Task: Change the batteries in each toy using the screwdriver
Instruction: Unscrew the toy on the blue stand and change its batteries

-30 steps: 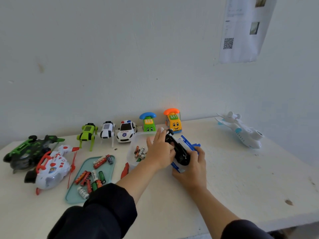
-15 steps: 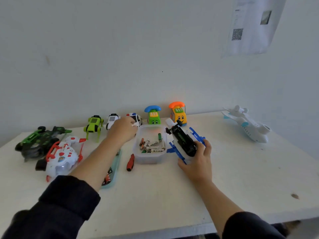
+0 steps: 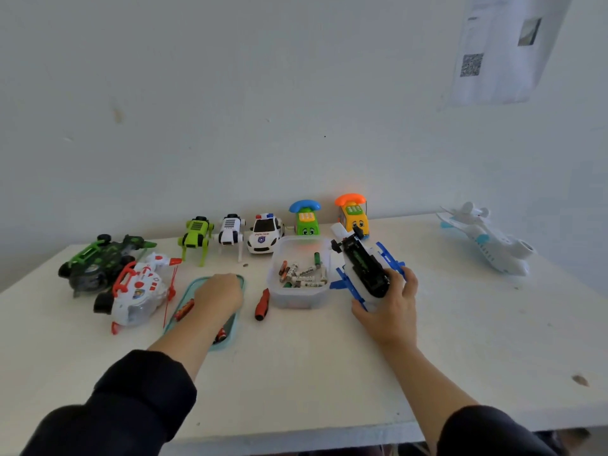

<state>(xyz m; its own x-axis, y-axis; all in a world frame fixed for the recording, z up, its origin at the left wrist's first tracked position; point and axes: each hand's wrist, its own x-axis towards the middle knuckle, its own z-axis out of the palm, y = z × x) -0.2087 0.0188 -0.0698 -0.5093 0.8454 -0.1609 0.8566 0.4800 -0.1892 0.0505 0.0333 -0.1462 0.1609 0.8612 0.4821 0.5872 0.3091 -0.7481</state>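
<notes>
My right hand grips a white and blue toy plane, turned belly up so its black underside shows, just right of a clear tub of loose batteries. My left hand reaches down onto a teal tray of batteries, fingers curled; whether it holds one is hidden. One red battery shows beside the wrist. A red-handled screwdriver lies on the table between tray and tub.
Along the wall stand a green robot dog, a white robot dog, a police car, a green phone car and an orange phone car. A green-black vehicle and red-white toy lie left, a white jet far right.
My left hand left the plane, swung left past the toy row, and has come down onto the teal tray. My right hand keeps hold of the plane.
</notes>
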